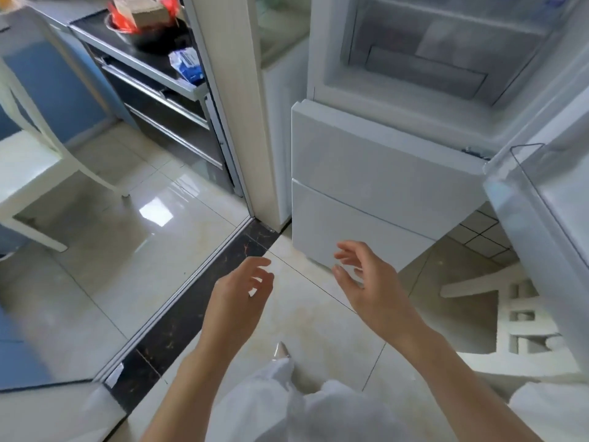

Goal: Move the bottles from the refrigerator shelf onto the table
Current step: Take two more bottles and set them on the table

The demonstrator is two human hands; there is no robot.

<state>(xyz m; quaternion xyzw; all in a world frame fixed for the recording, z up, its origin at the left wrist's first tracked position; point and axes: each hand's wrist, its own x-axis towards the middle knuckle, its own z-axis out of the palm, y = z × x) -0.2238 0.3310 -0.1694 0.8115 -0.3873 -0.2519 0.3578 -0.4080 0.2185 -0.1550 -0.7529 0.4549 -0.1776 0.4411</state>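
The white refrigerator [376, 161] stands ahead with its upper compartment [446, 59] open; only its lower shelf and clear drawer show, and no bottle is visible there. The open fridge door [548, 199] swings out at the right, its door shelf seen edge-on. My left hand [239, 291] and my right hand [366, 279] hover side by side above the floor in front of the fridge's two lower drawers. Both have loosely spread fingers and hold nothing. No table surface is plainly in view.
A white chair [35, 173] stands at the left. Behind it a dark kitchen counter [143, 55] carries a bowl with red packaging. A door frame post [236, 100] rises beside the fridge. A white stool [522, 317] sits under the open door. The floor tiles are glossy.
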